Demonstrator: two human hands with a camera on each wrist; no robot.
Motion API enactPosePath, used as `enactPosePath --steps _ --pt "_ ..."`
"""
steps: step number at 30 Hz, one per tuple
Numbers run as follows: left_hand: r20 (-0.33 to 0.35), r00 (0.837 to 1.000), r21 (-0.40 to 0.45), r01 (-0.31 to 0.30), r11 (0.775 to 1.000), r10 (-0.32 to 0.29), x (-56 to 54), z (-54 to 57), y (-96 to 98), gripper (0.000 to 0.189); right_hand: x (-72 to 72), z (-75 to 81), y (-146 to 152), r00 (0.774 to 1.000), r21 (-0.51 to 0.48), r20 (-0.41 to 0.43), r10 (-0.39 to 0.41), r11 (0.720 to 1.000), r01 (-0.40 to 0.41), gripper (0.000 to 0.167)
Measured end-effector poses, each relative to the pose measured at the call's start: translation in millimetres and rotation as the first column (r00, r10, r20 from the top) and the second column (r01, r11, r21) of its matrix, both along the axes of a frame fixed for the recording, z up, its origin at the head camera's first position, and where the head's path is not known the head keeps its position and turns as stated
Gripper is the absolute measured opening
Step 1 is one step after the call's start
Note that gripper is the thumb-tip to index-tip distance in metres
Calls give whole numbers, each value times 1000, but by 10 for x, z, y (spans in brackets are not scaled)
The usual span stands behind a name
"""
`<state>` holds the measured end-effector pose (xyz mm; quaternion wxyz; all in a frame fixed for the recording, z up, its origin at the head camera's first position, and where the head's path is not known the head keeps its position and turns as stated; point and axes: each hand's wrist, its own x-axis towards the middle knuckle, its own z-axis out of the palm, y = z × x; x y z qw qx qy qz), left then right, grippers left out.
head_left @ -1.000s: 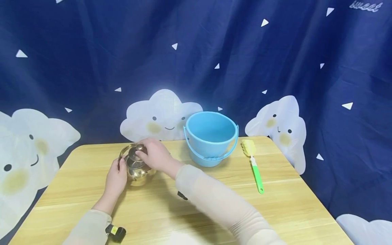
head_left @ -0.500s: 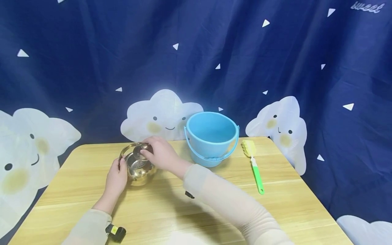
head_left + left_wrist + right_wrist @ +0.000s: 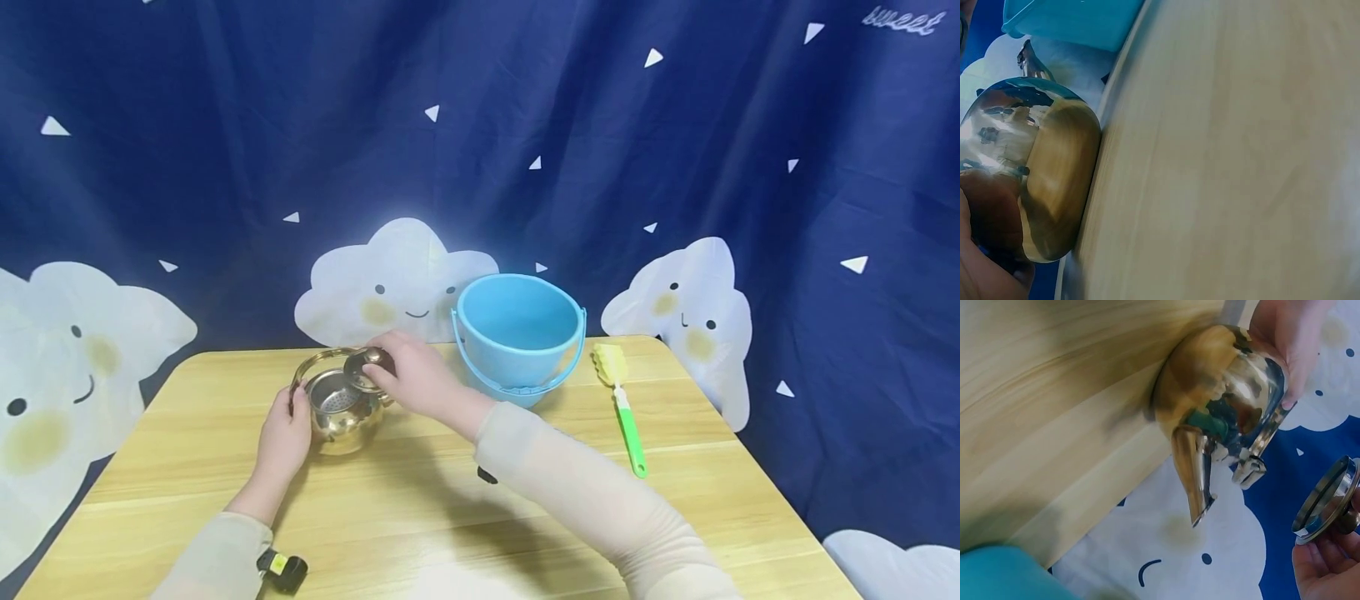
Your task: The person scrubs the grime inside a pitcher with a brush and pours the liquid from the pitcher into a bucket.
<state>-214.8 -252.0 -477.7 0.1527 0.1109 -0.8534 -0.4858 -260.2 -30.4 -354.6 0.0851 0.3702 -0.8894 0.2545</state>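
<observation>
A shiny gold-toned metal teapot (image 3: 345,429) stands on the wooden table, with its arched handle (image 3: 318,358) rising over the top. My left hand (image 3: 283,437) holds it at the left, fingers at the foot of the handle; the right wrist view shows the thumb against that handle. By its knob, my right hand (image 3: 423,375) pinches the teapot lid (image 3: 1325,500), tilted and raised off the opening. Inside the uncovered mouth sits a perforated strainer (image 3: 336,400). The spout (image 3: 1194,475) points to the right, toward the bucket.
Behind my right forearm stands a light blue bucket (image 3: 517,371) with its carrying handle down in front. Farther right lies a brush (image 3: 621,408) with a yellow head and green handle. A dark blue curtain (image 3: 480,150) with clouds hangs behind the table (image 3: 390,525).
My right hand has shifted the lid to the right, uncovering the teapot's mouth and strainer. The left hand and teapot have stayed in place.
</observation>
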Motion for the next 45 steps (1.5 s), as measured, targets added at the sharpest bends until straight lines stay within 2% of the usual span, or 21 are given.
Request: enactPosePath --steps 7,16,24,29,35,45 --pt "9 1000 3 2 1000 -2 17 -2 -18 58 20 57 87 999 24 -33 21 1000 -20 34" --pt "20 1000 3 12 1000 -12 35 32 14 58 61 114 217 999 54 -28 31 998 -29 34" --pt "24 1000 5 10 1000 -10 35 26 15 59 83 159 403 1000 39 -23 17 999 -17 38" --pt "21 1000 5 5 1000 -5 33 21 18 59 86 186 517 998 22 -59 22 1000 -20 36" --pt "17 1000 7 0 1000 0 30 17 26 57 107 189 654 998 -11 -51 31 999 -32 31" --pt "16 1000 2 -4 1000 4 14 6 14 58 192 220 854 999 15 -51 8 1000 -7 37"
